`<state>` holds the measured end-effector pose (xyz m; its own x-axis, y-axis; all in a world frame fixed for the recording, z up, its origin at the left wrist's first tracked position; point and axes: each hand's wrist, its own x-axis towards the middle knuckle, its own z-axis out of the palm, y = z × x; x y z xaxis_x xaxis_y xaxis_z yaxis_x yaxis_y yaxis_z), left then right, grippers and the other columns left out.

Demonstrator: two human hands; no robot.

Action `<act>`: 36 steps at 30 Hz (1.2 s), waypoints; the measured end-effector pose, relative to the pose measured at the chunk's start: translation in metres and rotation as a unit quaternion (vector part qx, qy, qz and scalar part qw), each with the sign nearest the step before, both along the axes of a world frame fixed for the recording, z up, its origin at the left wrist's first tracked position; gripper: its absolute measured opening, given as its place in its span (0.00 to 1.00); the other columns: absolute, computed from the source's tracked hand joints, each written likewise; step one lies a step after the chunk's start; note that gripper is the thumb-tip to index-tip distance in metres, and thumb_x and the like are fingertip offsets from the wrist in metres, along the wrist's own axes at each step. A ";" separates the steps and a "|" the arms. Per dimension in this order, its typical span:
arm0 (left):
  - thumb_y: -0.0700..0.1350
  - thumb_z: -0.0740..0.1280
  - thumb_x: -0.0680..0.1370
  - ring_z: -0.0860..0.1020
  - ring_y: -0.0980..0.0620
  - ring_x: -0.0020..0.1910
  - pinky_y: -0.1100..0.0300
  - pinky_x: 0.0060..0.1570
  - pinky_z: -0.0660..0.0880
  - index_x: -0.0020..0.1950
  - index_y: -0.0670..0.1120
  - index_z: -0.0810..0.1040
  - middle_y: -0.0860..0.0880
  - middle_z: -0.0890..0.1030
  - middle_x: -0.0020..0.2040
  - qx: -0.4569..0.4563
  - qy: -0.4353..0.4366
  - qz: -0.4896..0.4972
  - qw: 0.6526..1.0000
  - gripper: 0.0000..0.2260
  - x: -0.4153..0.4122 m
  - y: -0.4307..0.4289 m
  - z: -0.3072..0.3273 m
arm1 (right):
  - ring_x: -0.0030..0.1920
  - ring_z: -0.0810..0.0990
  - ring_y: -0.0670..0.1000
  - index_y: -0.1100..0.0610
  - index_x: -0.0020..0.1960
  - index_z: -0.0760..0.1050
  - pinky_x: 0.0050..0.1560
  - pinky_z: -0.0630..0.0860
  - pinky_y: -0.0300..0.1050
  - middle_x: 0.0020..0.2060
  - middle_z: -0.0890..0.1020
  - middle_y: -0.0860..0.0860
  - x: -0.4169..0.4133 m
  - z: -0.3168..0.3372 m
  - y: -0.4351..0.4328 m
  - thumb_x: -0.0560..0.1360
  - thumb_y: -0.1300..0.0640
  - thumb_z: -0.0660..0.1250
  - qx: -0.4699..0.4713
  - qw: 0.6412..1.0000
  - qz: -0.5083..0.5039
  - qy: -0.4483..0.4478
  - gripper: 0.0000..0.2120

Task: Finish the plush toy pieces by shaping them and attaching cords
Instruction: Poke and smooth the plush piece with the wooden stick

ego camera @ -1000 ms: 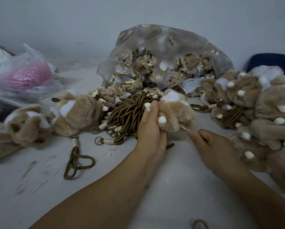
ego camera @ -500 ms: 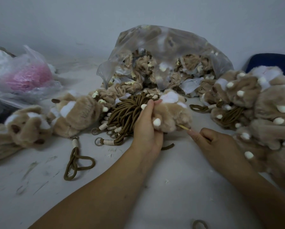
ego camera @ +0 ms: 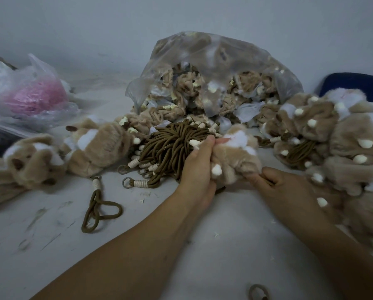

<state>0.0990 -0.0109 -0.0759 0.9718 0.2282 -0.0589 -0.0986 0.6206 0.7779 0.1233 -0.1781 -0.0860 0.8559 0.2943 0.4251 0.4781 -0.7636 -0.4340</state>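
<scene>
Wrapped left hand (ego camera: 197, 167) round plush (ego camera: 237, 156) at its 9 o'clock, pinched the 4 o'clock edge with right hand (ego camera: 287, 189); guessed soft, light, squishy, so best grabbed by edges.

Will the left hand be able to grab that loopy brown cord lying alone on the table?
Probably yes: only bare table lies between the cord and the left hand, but it must first drop the plush piece it grips.

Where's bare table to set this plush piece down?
Bare table near-left, between the loose cord loop and left forearm; another patch between it and the right forearm. Crowded farther back: cord bundle, clear bag, plush pile right.
</scene>
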 end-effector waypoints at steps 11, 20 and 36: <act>0.46 0.59 0.83 0.85 0.50 0.47 0.58 0.45 0.82 0.60 0.42 0.80 0.43 0.86 0.50 -0.161 -0.035 0.066 0.984 0.14 0.006 0.024 0.009 | 0.27 0.73 0.50 0.56 0.30 0.64 0.31 0.69 0.47 0.21 0.69 0.51 0.006 -0.007 -0.007 0.67 0.25 0.48 0.003 0.998 -0.031 0.049 0.33; 0.48 0.57 0.84 0.81 0.47 0.60 0.59 0.53 0.81 0.64 0.35 0.75 0.40 0.83 0.57 -0.081 -0.003 0.015 0.997 0.18 0.006 0.007 -0.003 | 0.26 0.68 0.50 0.56 0.30 0.59 0.30 0.62 0.45 0.21 0.66 0.50 0.006 -0.005 -0.006 0.72 0.31 0.53 0.100 0.990 -0.063 0.081 0.29; 0.47 0.68 0.77 0.83 0.49 0.54 0.54 0.62 0.76 0.52 0.44 0.85 0.44 0.84 0.57 -0.166 -0.030 -0.062 0.984 0.10 0.006 0.026 -0.005 | 0.26 0.69 0.51 0.60 0.33 0.63 0.30 0.64 0.45 0.24 0.66 0.51 0.001 0.000 -0.009 0.67 0.25 0.53 0.007 0.996 -0.043 0.080 0.35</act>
